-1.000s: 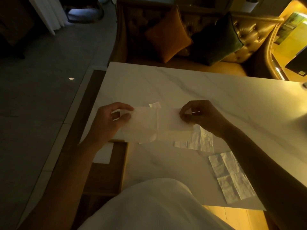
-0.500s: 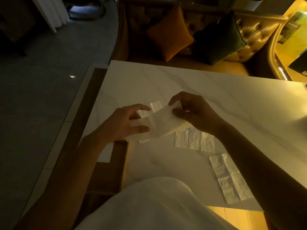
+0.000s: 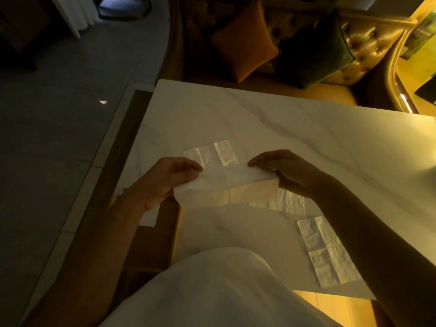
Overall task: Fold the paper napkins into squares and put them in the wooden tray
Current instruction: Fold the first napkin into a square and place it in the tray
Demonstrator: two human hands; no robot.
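Hands (image 3: 165,182) (image 3: 290,175) now wider apart, napkin (image 3: 226,187) seemingly half-folded, above table (image 3: 306,138).

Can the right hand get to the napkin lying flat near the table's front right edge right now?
Probably not yet: the right hand is pinching the napkin being folded with the left hand. The path to the flat napkin looks clear otherwise.

Single head-worn wide-angle view, looking forward and steeply down from above wearer's torso. Close on both hands, left hand (image 3: 165,182) and right hand (image 3: 290,172), over marble table (image 3: 306,138). Frame top reaches tufted sofa (image 3: 368,43); left side shows floor (image 3: 59,138). No second view.
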